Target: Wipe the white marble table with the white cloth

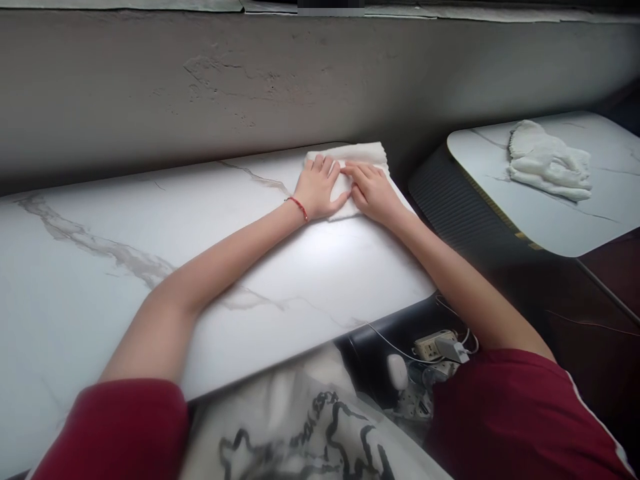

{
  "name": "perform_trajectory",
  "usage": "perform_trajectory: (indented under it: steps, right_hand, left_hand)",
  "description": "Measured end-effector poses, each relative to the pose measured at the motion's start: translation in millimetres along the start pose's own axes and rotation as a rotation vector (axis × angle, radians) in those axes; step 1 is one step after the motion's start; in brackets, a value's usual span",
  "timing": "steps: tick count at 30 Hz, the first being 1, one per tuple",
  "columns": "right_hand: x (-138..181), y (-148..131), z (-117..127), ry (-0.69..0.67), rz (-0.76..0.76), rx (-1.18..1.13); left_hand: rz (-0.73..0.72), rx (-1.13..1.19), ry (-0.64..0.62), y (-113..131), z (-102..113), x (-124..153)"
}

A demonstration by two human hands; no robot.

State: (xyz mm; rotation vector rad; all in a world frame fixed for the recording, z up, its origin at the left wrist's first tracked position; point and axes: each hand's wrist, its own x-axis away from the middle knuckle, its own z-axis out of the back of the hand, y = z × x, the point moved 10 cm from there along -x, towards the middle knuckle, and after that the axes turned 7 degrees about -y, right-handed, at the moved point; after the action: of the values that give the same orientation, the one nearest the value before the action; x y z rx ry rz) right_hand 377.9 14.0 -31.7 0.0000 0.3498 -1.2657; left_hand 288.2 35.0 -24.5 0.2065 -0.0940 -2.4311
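Note:
A folded white cloth (pixel 376 152) lies at the far right corner of a white marble-patterned table (pixel 300 267). Flat on its left part rests my left hand (pixel 320 188), fingers spread, thumb pointing toward the other hand. A red string bracelet (pixel 299 207) circles my left wrist. Close beside it, my right hand (pixel 371 189) lies on the cloth's right part with slightly bent fingers pointing left and the thumb apart. Both hands touch the cloth from above and partly cover it; no grip on it shows.
A grey wall (pixel 200 100) runs along the table's far edge. To the right, a second marble-patterned table (pixel 550 230) bears a crumpled white cloth (pixel 550 163). Below the near edge are a power strip (pixel 429 348) with a plugged-in charger, a white cable (pixel 395 347) and a rounded white object (pixel 397 371).

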Motion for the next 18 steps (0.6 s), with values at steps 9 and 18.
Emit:
perform_trajectory:
  steps: [9,18]
  right_hand:
    - [142,-106,31,-0.147,0.026,0.3]
    - [99,-149,9,-0.104,0.172,0.406]
  left_hand:
    - [-0.179,-0.189,-0.126,113,-3,111]
    - [-0.062,-0.234,-0.203,64,8,136]
